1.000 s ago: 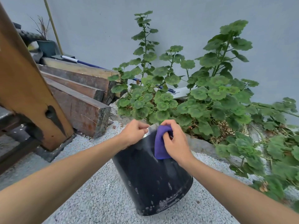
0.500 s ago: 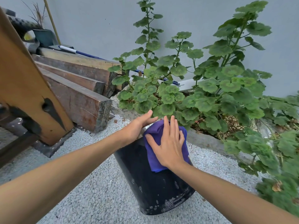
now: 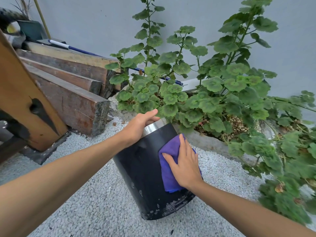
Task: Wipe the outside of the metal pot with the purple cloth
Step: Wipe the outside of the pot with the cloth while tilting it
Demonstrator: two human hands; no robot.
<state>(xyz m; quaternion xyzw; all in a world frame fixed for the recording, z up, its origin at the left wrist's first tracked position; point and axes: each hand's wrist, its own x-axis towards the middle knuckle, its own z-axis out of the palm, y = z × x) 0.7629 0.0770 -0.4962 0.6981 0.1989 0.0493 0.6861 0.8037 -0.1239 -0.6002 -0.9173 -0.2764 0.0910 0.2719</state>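
Now your right hand (image 3: 185, 165) has slid from the rim down the pot (image 3: 145, 177), fingers spread flat pinning the purple cloth (image 3: 168, 175) underneath, while your left hand (image 3: 140, 124) curls over the rim, so wiping is underway.

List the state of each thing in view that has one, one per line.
metal pot: standing tilted on the gravel, white specks near its base
purple cloth: pressed flat against the pot's side
left hand: gripping the pot's rim
right hand: open, palm flat on the cloth
wooden beams: stacked by the wall
geranium plant: leafy, rooted in its bed
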